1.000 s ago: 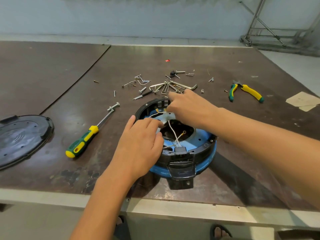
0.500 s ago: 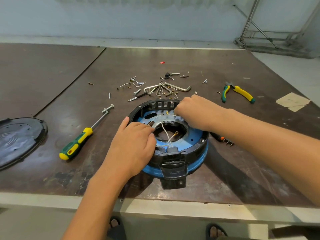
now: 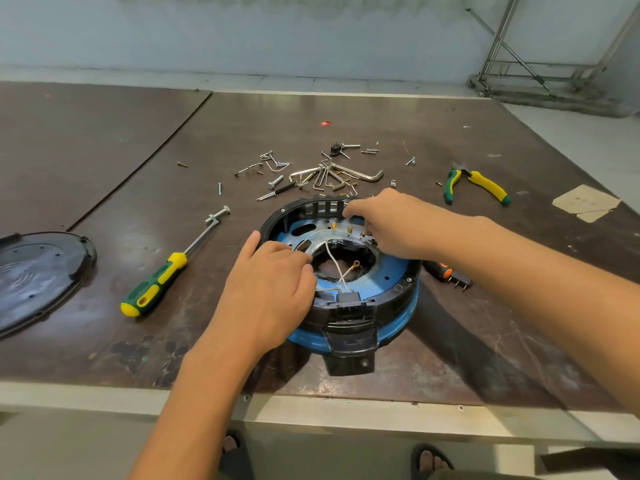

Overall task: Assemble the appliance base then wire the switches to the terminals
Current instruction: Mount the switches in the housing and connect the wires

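A green-and-yellow screwdriver (image 3: 173, 268) lies left on the table (image 3: 346, 109). Pliers (image 3: 485, 183) sit far right, near a paper scrap (image 3: 585, 202).

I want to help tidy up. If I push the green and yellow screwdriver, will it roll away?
It would probably roll a bit: the screwdriver has a rounded handle and lies on a flat table. The handle looks thicker than the thin metal shaft, so it would likely curve round, not go straight. It looks stiff, so it shouldn't bend.
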The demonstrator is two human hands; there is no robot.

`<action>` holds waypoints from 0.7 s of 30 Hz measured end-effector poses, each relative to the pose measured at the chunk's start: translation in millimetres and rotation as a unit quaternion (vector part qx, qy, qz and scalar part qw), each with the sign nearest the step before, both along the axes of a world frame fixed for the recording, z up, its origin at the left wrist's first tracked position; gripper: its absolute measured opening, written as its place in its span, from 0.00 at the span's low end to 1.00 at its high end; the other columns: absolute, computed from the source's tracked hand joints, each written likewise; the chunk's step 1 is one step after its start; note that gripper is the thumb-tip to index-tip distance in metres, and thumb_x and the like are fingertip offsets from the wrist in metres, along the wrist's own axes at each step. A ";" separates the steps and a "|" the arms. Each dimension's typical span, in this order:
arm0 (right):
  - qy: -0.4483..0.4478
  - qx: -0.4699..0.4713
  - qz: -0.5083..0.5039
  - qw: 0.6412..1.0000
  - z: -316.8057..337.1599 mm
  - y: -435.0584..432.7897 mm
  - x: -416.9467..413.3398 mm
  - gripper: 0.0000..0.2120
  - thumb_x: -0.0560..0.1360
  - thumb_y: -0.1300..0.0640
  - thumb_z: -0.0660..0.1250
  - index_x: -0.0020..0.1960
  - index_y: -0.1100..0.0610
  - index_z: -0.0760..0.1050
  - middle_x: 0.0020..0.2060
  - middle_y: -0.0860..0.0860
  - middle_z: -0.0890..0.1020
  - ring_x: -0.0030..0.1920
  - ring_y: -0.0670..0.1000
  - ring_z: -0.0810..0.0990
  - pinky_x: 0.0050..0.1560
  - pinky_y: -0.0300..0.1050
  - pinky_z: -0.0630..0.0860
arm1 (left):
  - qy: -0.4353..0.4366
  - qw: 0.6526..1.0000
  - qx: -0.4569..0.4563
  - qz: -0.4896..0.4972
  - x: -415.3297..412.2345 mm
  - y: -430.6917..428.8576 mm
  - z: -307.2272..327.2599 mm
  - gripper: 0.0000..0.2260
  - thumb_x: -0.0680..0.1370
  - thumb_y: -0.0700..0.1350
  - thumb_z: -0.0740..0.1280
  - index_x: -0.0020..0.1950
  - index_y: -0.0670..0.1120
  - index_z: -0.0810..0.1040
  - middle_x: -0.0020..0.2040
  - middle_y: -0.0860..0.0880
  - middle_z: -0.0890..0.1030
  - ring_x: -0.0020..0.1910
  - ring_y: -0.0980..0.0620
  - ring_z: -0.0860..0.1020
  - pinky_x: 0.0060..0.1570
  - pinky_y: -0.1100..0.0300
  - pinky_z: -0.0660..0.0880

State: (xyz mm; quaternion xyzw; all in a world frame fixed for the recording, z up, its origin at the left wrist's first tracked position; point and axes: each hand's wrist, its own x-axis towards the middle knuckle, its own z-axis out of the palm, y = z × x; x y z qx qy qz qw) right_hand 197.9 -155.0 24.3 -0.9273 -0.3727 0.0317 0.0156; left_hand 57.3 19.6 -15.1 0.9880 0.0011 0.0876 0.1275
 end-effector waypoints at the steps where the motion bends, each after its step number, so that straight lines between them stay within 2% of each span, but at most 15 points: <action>1: -0.005 0.014 0.005 1.000 1.1 -1.2 -1.0 0.26 0.78 0.66 0.60 0.72 0.47 0.69 0.51 0.55 0.79 0.41 0.53 0.77 0.35 0.44 0.71 | -0.001 1.000 -0.003 0.001 0.1 -0.1 0.3 0.20 0.83 0.48 0.49 0.66 0.51 0.78 0.63 0.53 0.80 0.67 0.57 0.70 0.77 0.54 0.43; 3: -0.008 0.059 0.014 0.998 5.3 -4.9 -3.7 0.22 0.79 0.64 0.60 0.71 0.49 0.71 0.55 0.54 0.81 0.47 0.54 0.79 0.43 0.48 0.77 | -0.004 1.000 -0.006 0.000 0.6 -0.1 0.5 0.20 0.83 0.48 0.49 0.66 0.51 0.79 0.63 0.53 0.80 0.66 0.56 0.71 0.77 0.54 0.43; 5: -0.009 0.125 0.010 0.992 9.9 -11.3 -4.3 0.20 0.79 0.65 0.61 0.68 0.52 0.75 0.56 0.53 0.82 0.55 0.54 0.79 0.53 0.49 0.77 | -0.010 1.000 -0.017 -0.004 0.4 -0.2 0.3 0.23 0.82 0.49 0.47 0.65 0.50 0.79 0.63 0.53 0.80 0.65 0.55 0.71 0.77 0.54 0.43; 8: -0.015 0.213 -0.056 0.975 9.9 -24.7 -0.1 0.17 0.78 0.67 0.61 0.62 0.54 0.80 0.55 0.52 0.83 0.57 0.53 0.79 0.56 0.44 0.73 | -0.027 0.998 -0.050 -0.011 -0.6 -0.7 0.9 0.25 0.79 0.51 0.46 0.65 0.49 0.78 0.64 0.53 0.78 0.65 0.55 0.71 0.77 0.54 0.42; 12: 0.076 0.276 -0.140 0.948 -3.4 -40.7 -3.9 0.16 0.78 0.65 0.62 0.57 0.51 0.83 0.52 0.47 0.83 0.53 0.47 0.80 0.61 0.46 0.77 | -0.041 0.995 -0.094 -0.014 -1.1 1.0 -0.1 0.18 0.82 0.48 0.52 0.66 0.48 0.77 0.64 0.52 0.75 0.64 0.55 0.70 0.76 0.55 0.41; 17: 0.111 0.317 -0.168 0.927 -17.1 -46.9 -12.4 0.14 0.79 0.64 0.64 0.60 0.54 0.82 0.65 0.46 0.80 0.60 0.47 0.79 0.63 0.43 0.73 | -0.047 0.991 -0.121 -0.016 -1.5 2.2 -0.2 0.15 0.81 0.47 0.56 0.65 0.49 0.76 0.61 0.54 0.74 0.63 0.55 0.71 0.76 0.56 0.42; 19: 0.101 0.322 -0.181 0.924 -21.9 -47.0 -16.8 0.16 0.79 0.64 0.63 0.63 0.54 0.81 0.67 0.46 0.78 0.61 0.48 0.78 0.63 0.41 0.71 | -0.049 0.989 -0.136 -0.018 -2.2 2.4 -0.3 0.16 0.81 0.49 0.55 0.65 0.49 0.76 0.58 0.55 0.72 0.61 0.55 0.70 0.78 0.53 0.51; 20: 0.097 0.328 -0.186 0.921 -24.4 -46.6 -20.0 0.16 0.80 0.64 0.62 0.64 0.54 0.80 0.68 0.47 0.78 0.62 0.48 0.77 0.64 0.41 0.70 | -0.048 0.989 -0.141 -0.015 -3.2 2.3 -0.4 0.17 0.80 0.50 0.55 0.65 0.50 0.76 0.56 0.55 0.71 0.60 0.55 0.69 0.73 0.53 0.60; 21: 0.091 0.333 -0.188 0.920 -27.6 -45.5 -23.4 0.16 0.80 0.64 0.62 0.64 0.54 0.80 0.69 0.47 0.77 0.64 0.48 0.76 0.66 0.41 0.69 | -0.049 0.989 -0.142 -0.011 -4.2 2.2 0.0 0.18 0.80 0.52 0.55 0.65 0.51 0.76 0.54 0.56 0.69 0.57 0.56 0.68 0.64 0.56 0.67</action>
